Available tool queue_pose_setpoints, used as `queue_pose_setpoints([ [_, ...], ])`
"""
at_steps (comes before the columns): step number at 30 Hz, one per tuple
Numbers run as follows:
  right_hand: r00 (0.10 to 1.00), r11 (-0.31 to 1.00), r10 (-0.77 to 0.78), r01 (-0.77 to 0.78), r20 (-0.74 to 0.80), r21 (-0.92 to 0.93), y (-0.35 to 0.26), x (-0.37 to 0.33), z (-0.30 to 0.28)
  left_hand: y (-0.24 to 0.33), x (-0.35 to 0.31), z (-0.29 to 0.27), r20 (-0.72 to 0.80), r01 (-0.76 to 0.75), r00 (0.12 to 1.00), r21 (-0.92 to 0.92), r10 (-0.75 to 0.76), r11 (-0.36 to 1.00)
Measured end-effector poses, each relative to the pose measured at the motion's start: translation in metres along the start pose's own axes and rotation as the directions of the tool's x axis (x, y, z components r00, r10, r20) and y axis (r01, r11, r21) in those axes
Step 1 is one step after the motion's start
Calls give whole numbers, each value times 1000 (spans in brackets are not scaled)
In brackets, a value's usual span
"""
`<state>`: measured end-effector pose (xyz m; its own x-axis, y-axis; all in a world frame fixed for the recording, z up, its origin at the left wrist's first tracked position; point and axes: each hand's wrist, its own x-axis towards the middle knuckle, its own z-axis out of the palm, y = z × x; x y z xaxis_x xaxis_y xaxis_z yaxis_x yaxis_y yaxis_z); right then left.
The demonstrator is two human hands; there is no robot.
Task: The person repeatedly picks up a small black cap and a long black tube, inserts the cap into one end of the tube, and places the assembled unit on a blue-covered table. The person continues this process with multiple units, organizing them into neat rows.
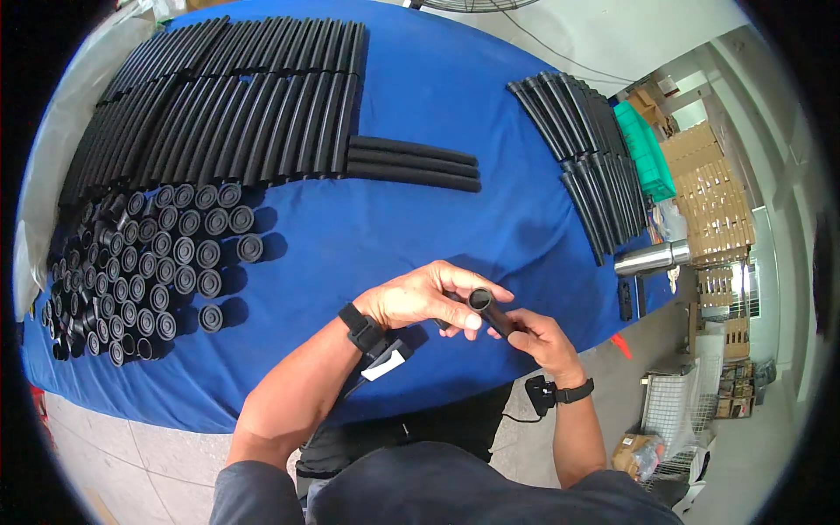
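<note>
In front of my body, my right hand [544, 341] is closed around a black tube [497, 317], its open round end tilted up toward me. My left hand [424, 297] is at that open end, thumb and fingers curled. A small black part [449, 299] shows between its fingers; most of it is hidden, so its kind is unclear. Left of my hands, many round black caps [208, 254] with ringed faces stand on the blue cloth [420, 227]. Beyond them lie rows of black tubes [262, 122], with several dark, matte tubes [411, 164] set crosswise beside them.
At the right, more black tubes with wider ends [591, 157] lie in two rows beside a green bin [643, 153]. A shiny metal cylinder [652, 258] lies by the table's right edge. Stacked cardboard [709, 210] and a wire basket [669, 411] stand beyond the table.
</note>
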<state>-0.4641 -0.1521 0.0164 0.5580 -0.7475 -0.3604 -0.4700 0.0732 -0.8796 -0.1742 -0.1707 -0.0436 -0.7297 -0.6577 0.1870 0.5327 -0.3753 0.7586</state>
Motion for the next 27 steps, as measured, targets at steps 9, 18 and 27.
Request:
queue_pose_setpoints([
  [9,999,999,-36,36,-10,9,4,-1,3,0,0,-1,-2,-15,1000,-43,15,999],
  [18,997,997,17,-12,-73,77,12,-4,9,2,0,-1,-8,-11,1000,-54,11,998],
  [27,986,974,-97,66,-135,-218,13,-4,9,-1,0,-4,-12,-22,1000,-70,21,997],
])
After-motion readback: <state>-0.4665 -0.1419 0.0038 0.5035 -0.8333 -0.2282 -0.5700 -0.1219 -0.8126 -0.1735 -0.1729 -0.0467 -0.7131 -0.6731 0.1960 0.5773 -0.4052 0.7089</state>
